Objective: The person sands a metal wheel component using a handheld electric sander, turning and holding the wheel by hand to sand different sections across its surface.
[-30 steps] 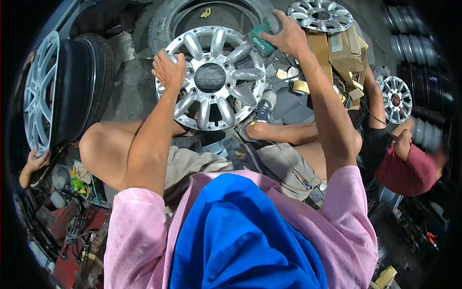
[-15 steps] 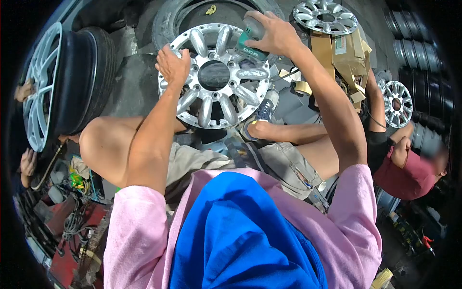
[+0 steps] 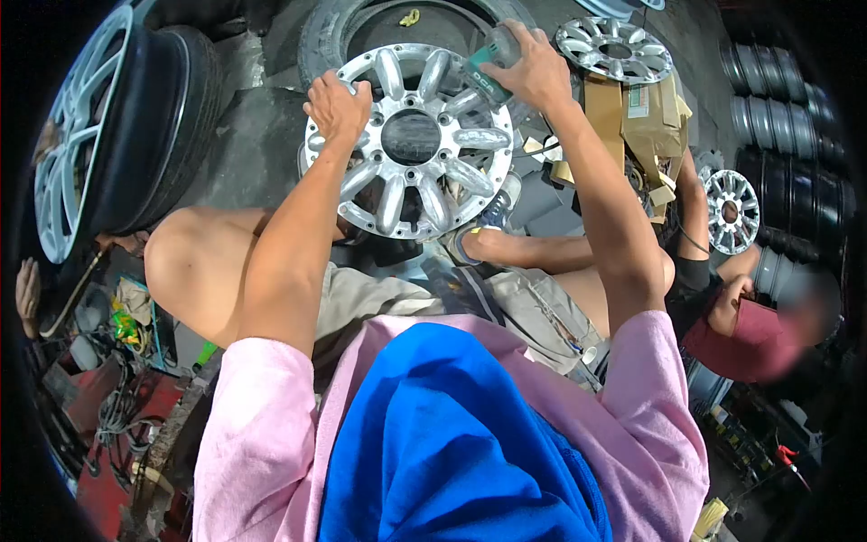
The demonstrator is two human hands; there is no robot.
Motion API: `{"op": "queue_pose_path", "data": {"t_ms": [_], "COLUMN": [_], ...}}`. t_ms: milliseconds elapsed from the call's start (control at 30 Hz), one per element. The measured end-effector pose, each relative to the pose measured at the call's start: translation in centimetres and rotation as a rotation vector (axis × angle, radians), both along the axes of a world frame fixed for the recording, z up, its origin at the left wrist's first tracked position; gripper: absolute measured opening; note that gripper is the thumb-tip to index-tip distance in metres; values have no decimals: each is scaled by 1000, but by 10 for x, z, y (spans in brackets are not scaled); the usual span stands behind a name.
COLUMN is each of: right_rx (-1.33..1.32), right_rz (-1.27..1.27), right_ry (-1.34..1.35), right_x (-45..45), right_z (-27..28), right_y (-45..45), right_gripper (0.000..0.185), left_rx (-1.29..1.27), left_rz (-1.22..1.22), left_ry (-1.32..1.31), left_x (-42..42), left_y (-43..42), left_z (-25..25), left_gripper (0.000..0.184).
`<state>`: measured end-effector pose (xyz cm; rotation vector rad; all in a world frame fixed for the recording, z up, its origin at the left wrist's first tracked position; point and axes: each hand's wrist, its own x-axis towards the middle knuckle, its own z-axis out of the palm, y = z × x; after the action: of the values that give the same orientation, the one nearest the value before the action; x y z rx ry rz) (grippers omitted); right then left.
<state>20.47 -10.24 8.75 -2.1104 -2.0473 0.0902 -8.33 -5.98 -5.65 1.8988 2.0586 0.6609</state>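
A silver multi-spoke alloy wheel rim (image 3: 481,138) is tilted up in front of me, between my legs. My left hand (image 3: 338,108) is closed around a spoke at the rim's upper left, its fingertips partly hidden behind the metal. At the upper right, my right hand (image 3: 539,68) grips a green power tool (image 3: 488,79) marked DCA. The tool is over the end of an upper-right spoke; its working face is hidden, so I cannot tell whether it touches the metal.
A tyre (image 3: 327,38) lies beyond the rim. Another silver rim (image 3: 607,65) rests on a cardboard box (image 3: 652,117). To the left stands a large wheel with a tyre (image 3: 185,126), near another person's hand (image 3: 28,294). At right sits a person in a red shirt (image 3: 745,341), beside stacked rims (image 3: 768,122).
The rim and both my hands sit slightly farther right in view. My right hand with the power tool has shifted a little right and up. At left, the other person's lower hand has opened outward.
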Motion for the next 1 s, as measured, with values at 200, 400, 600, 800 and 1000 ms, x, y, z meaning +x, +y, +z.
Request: {"op": "queue_pose_path", "data": {"t_ms": [200, 400, 600, 800, 1000], "right_rx": [-60, 153, 157, 65, -94], "right_rz": [15, -69, 266, 175, 320], "right_ry": [-14, 55, -141, -88, -276], "right_x": [-14, -38, -75, -70, -91], "right_z": [3, -5, -7, 2, -14], "right_y": [-21, 4, 24, 55, 36], "right_gripper": [79, 77, 74, 73, 79], "left_rx": [-41, -92, -108, -148, -273], "left_rz": [-20, 2, -20, -16, -27], "left_ry": [24, 68, 31, 22, 101], "left_x": [5, 10, 4, 5, 9], "left_y": [3, 7, 6, 12, 21], "left_z": [2, -1, 0, -6, 0], "left_gripper": [59, 59, 62, 61, 69]}}
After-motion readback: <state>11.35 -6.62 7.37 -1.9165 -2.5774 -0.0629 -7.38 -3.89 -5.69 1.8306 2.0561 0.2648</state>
